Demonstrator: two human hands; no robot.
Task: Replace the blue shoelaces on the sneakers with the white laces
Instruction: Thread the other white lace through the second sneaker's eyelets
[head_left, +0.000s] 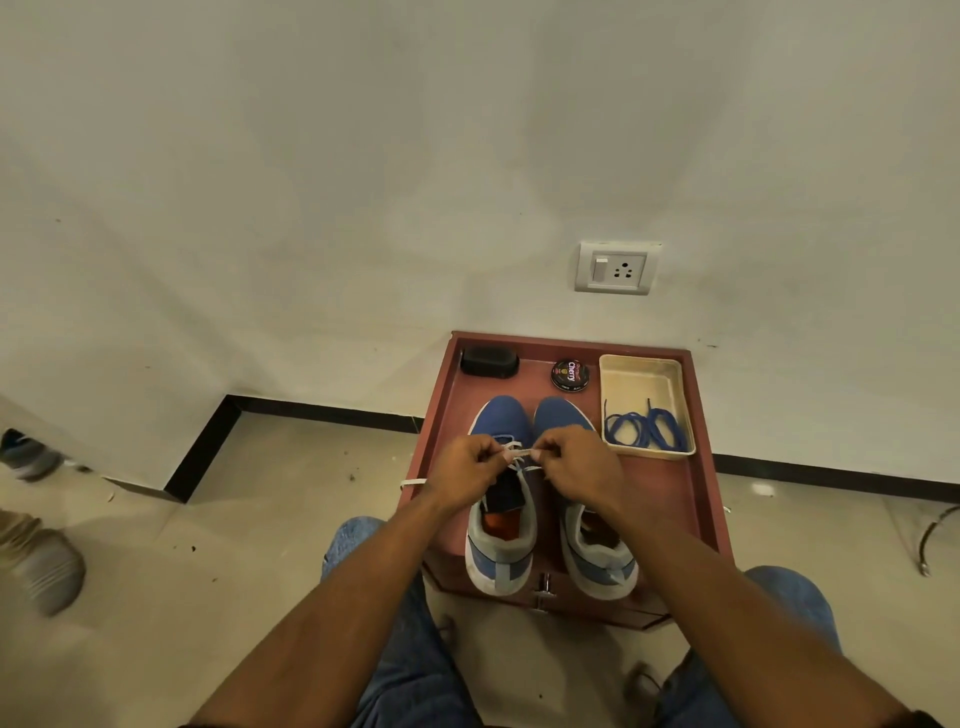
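Observation:
Two blue sneakers stand side by side on a red-brown low table (696, 499), toes away from me: the left sneaker (500, 525) and the right sneaker (597, 551). My left hand (462, 475) and my right hand (576, 467) hover over the left sneaker's eyelets. Both pinch a white lace (517, 453) stretched taut between them. A loose end of white lace (413, 483) hangs off the table's left edge. Blue laces (644, 428) lie coiled in a cream tray (641, 371) at the back right.
A black shoe brush (489, 362) and a round tin of polish (570, 374) sit at the table's back edge. A wall with a socket (617, 268) rises behind. Another person's feet in grey shoes (44, 569) stand on the floor at far left. My knees flank the table.

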